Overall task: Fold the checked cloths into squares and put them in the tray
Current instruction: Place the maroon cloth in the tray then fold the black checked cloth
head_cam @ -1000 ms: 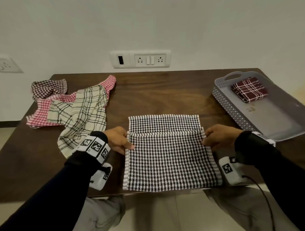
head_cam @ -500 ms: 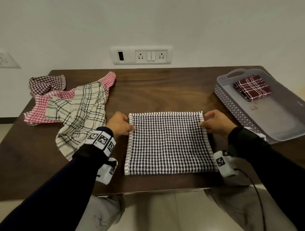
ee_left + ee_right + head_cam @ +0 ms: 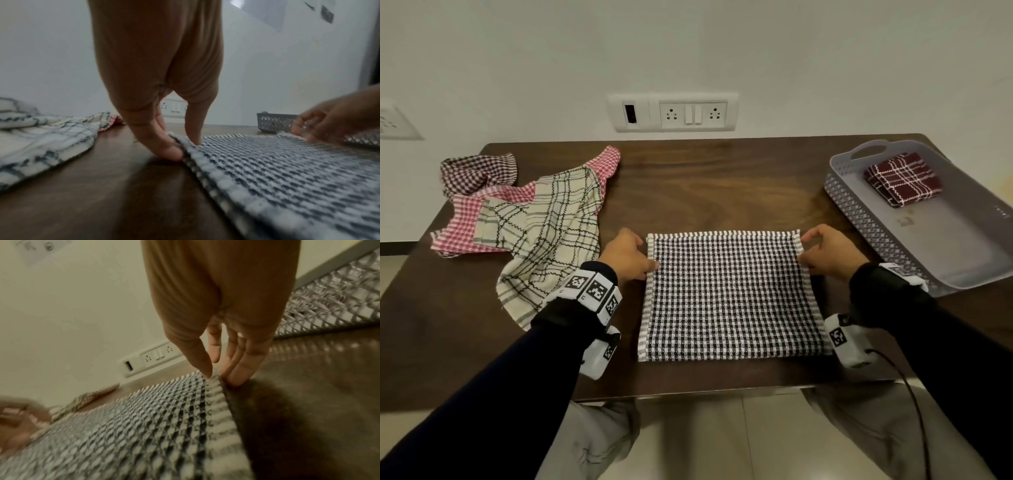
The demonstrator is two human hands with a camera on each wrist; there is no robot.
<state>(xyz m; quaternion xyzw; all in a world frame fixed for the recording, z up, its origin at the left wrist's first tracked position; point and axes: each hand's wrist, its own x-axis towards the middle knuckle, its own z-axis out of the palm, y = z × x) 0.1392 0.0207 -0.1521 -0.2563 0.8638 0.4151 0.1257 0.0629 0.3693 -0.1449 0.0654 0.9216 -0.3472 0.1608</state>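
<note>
A black-and-white checked cloth [image 3: 726, 298] lies folded in half, flat on the dark wooden table [image 3: 715, 192] near its front edge. My left hand [image 3: 652, 255] pinches the cloth's far left corner; in the left wrist view the left hand [image 3: 183, 146] has fingers on both sides of the cloth [image 3: 287, 170] edge. My right hand [image 3: 803, 246] pinches the far right corner. In the right wrist view the right hand [image 3: 220, 378] has its thumb on top of the cloth [image 3: 144, 426]. A grey tray [image 3: 859, 205] at the right holds a folded maroon checked cloth [image 3: 902, 178].
Unfolded cloths are heaped at the back left: a cream one with dark lines [image 3: 551, 233], a pink checked one [image 3: 462, 222] and a brown checked one [image 3: 476, 171]. A socket panel [image 3: 674, 113] is on the wall behind. Bare table lies between cloth and wall.
Both hands carried the cloth's upper layer away from me to the far edge, closing the fold. Since half a second ago they have stayed at the far corners.
</note>
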